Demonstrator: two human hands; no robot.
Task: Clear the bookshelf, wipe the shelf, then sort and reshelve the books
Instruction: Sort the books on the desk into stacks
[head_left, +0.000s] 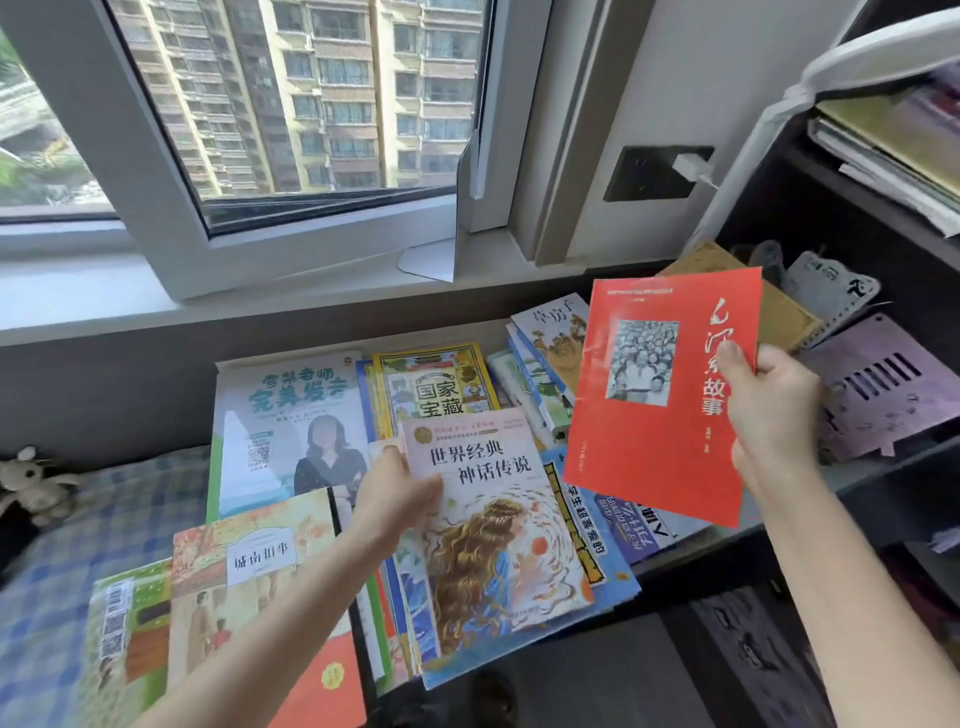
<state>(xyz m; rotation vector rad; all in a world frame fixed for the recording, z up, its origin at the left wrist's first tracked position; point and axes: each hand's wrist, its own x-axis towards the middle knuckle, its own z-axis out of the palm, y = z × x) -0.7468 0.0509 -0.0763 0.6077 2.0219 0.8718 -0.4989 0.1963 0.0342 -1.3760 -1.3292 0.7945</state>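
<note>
Red book (649, 447), long axis upright, was gripped by the right hand (769, 415) nearest the bookshelf (831, 208) at right; left hand (400, 493) pinched the pink book (488, 499).

The left hand (395, 493) and the right hand (769, 415) are both showing bare, and the forearms behind them are showing bare along their whole visible length; the right thumb is showing a short, plain nail.

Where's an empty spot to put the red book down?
The checked blanket between the plush toy and the books is bare. So is the windowsill above them. The books are crowded, and so is the shelf beside the right hand.
</note>
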